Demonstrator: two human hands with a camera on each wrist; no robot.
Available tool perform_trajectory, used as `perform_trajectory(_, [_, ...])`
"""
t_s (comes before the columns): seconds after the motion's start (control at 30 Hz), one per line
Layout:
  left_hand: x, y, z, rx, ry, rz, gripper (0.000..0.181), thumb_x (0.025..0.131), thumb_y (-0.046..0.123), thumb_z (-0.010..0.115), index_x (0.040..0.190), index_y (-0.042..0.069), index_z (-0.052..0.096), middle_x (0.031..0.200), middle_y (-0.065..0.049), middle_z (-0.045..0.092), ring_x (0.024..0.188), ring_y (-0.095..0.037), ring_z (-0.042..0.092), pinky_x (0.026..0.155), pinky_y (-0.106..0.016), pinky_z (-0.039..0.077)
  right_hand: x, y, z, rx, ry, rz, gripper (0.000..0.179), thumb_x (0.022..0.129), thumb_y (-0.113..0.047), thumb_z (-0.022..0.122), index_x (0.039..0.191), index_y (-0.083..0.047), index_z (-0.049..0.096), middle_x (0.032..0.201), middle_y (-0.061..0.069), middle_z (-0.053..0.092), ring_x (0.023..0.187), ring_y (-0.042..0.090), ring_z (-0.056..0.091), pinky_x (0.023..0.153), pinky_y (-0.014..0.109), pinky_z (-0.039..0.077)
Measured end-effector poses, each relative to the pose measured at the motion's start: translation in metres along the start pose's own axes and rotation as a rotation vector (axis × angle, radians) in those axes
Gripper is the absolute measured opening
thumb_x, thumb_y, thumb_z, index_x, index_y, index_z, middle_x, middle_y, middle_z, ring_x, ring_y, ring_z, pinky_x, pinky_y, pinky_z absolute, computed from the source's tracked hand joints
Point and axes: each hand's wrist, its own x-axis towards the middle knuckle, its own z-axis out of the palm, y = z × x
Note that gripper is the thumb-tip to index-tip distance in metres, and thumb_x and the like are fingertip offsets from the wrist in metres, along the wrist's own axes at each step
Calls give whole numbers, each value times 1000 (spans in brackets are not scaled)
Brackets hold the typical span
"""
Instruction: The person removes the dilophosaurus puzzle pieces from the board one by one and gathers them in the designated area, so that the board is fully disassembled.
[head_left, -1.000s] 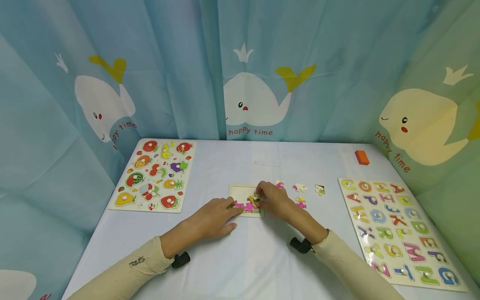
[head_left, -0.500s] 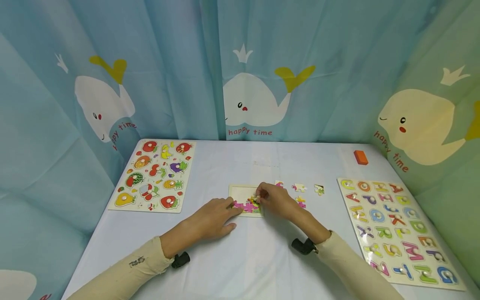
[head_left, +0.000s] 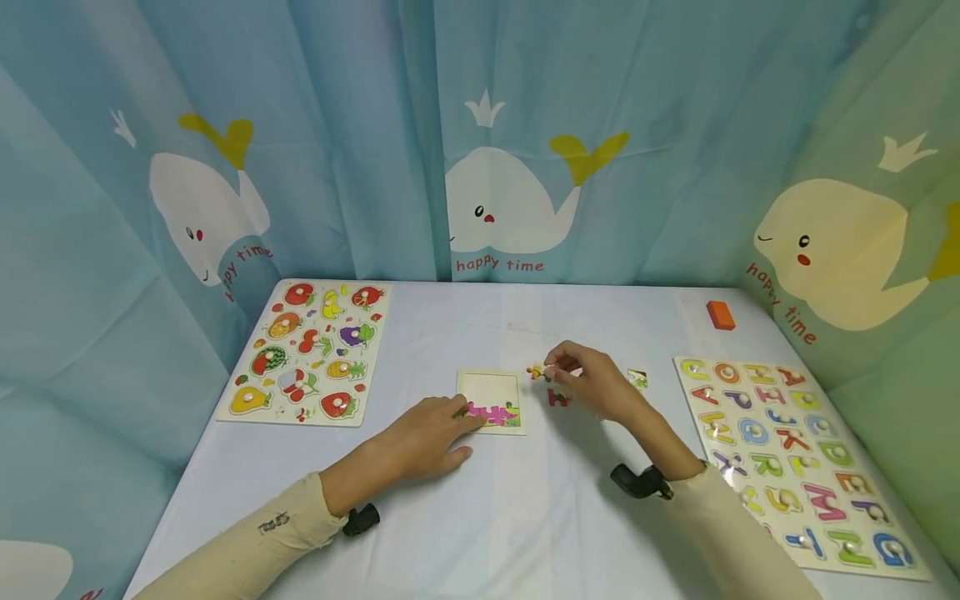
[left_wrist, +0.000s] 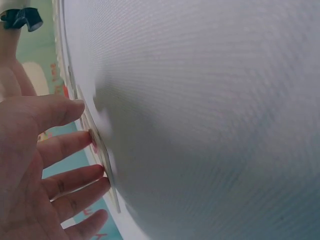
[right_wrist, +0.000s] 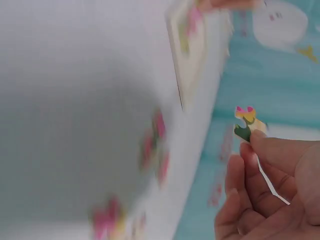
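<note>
In the head view a small wooden puzzle tray (head_left: pixel 487 385) lies mid-table, with pink and green jigsaw pieces (head_left: pixel 491 413) fitted along its near side. My left hand (head_left: pixel 431 437) rests at its left edge, fingers fairly straight and touching it in the left wrist view. Off the tray's right side, my right hand (head_left: pixel 592 383) pinches a jigsaw piece (right_wrist: pixel 246 124), yellow, pink and dark green, between thumb and fingertip above the table. A loose pink piece (head_left: pixel 558 398) lies below that hand. Another loose piece (head_left: pixel 637 379) sits to its right; the hand hides others.
A fruit peg puzzle board (head_left: pixel 307 354) lies at the left. On the right is a letter puzzle board (head_left: pixel 795 467), partly under the right forearm. An orange block (head_left: pixel 721 315) sits at the back right. Whale-printed curtains (head_left: pixel 360 150) enclose the table.
My right hand has left the tray and moved right, carrying the yellow piece that was over the tray's right side. The left hand keeps its place.
</note>
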Motion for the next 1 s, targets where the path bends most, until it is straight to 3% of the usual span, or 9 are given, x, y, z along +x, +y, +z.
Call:
perform_trajectory(0.27, [0,0,2,-4,2,-2,48,102,35,68,146,16,65,121,-7,60,97,-19,57,101,-40,52,-33,37,-63,16,6,135,23,106,-21,67,116,0,65,103,13,71,97,24,66,77,24,53])
perform_trajectory(0.47, [1,-1,3,-5,9,-4,47,102,34,68,146,17,65,121,-7,60,98,-21,58,101,-41,51,-58,73,-87,9,-93,222,23,107,-19,64,118,1,64,107,11,70,94,16,60,77,25,52])
perform_trajectory(0.6, [0,-1,3,-3,16,1,47,102,35,68,145,17,65,122,-8,60,98,-21,58,101,-41,52,-68,90,-90,20,-180,263,19,106,-15,64,113,3,65,104,10,68,92,14,58,76,28,51])
perform_trajectory(0.7, [-1,-1,3,-9,20,6,47,102,35,68,145,17,65,121,-8,60,96,-20,57,98,-41,52,-71,95,-86,-8,-193,285,17,105,-14,65,109,3,65,101,9,66,90,17,56,74,30,49])
perform_trajectory(1.0, [-1,-1,3,-21,14,4,48,102,34,68,146,16,64,122,-8,60,98,-21,57,98,-41,52,-63,78,-59,-274,-54,324,13,98,-7,71,106,1,65,94,14,67,82,25,59,68,37,50])
